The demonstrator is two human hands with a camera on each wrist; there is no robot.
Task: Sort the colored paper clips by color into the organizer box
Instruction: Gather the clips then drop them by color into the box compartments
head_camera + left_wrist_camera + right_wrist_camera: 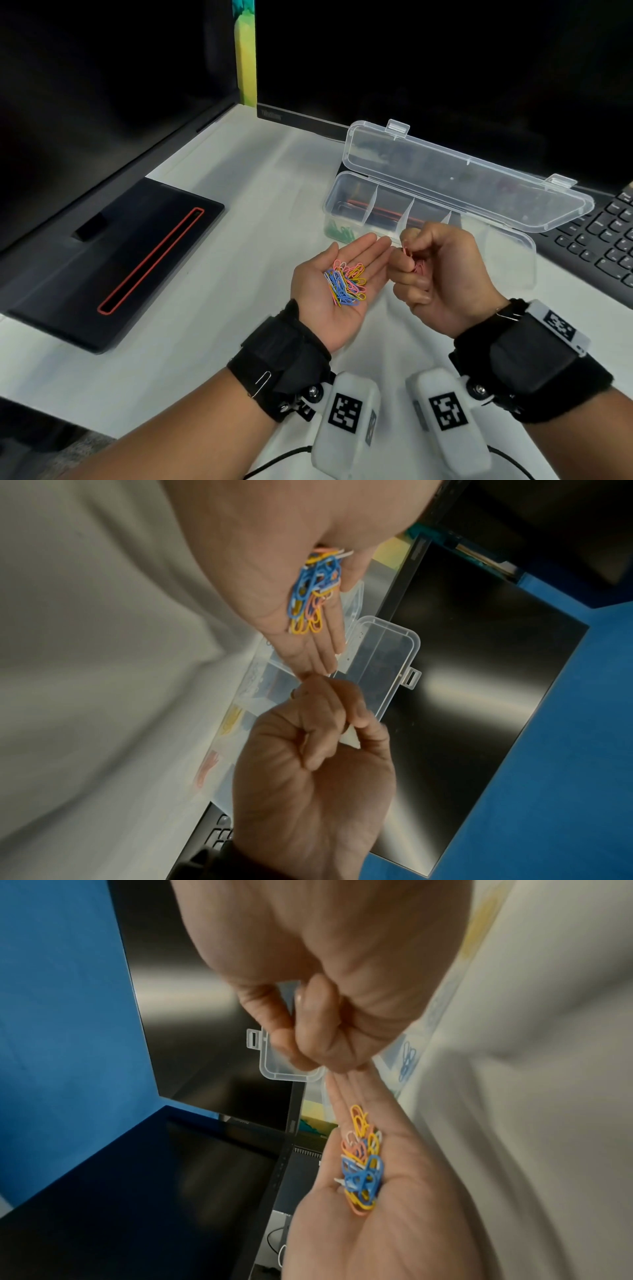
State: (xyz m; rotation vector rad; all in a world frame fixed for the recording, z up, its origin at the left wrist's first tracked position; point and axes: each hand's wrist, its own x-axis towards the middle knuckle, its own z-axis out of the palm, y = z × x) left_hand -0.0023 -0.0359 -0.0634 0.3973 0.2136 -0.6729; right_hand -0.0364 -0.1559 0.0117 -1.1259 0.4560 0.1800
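Head view, nearest first: both wrists wear black straps with white marker blocks, held over a white cloth-covered table (212, 260). The left hand (337, 291) lies palm up with its fingers (368, 246) straight and released, carrying a loose heap of blue, yellow, pink and white paper clips (346, 282) in the palm. Just to its right, the right hand (442, 277) is clenched, its fingers (407, 240) pinching a small bunch of pink paper clips (412, 260), close to the left fingertips; whether they touch is unclear. Left wrist view shows the same heap (313, 591) on the flat palm, and right wrist view shows the curled fingers (308, 1031) above it.

Just beyond the hands sits a long clear plastic organizer box (346, 202) with dividers, its hinged lid (462, 181) standing open at the far side. Green paper clips (339, 231) lie in its leftmost compartment. A black keyboard (606, 233) lies to the right, a black monitor base with a red-edged slot (137, 260) to the left, and dark screens stand furthest back.
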